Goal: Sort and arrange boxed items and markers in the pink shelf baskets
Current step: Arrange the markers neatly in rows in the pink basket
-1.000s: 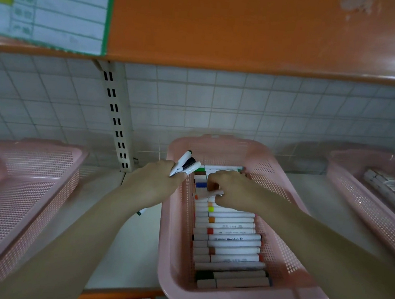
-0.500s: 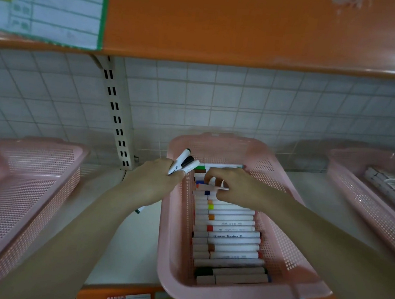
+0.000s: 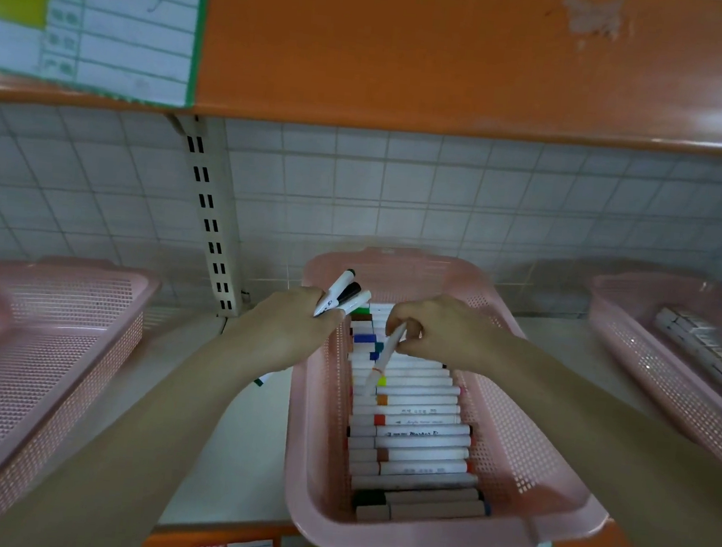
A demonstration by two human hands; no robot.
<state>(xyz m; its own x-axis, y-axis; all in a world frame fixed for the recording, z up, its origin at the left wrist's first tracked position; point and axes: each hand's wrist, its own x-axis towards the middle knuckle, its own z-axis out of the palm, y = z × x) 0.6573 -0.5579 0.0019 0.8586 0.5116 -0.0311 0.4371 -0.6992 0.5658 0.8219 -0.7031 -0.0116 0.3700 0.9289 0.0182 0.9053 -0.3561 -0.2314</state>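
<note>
A pink perforated basket (image 3: 521, 469) stands in the middle of the shelf, holding a neat row of white markers (image 3: 412, 428) with coloured bands. My left hand (image 3: 290, 328) hovers at the basket's far left corner, shut on a bundle of markers (image 3: 344, 293) whose black and white tips point up and right. Over the back of the row, my right hand (image 3: 437, 331) pinches a single white marker (image 3: 381, 361). That marker hangs tilted, its lower end above the lying ones.
Another pink basket (image 3: 33, 356) sits at the left. A third pink basket (image 3: 634, 343) at the right holds white boxed items (image 3: 705, 346). An orange shelf (image 3: 459, 53) overhangs above, with a slotted upright (image 3: 210, 214) against the tiled back wall.
My right hand has lifted one white marker off the back of the row and now holds it tilted above the others. My left hand has kept its bundle nearly still.
</note>
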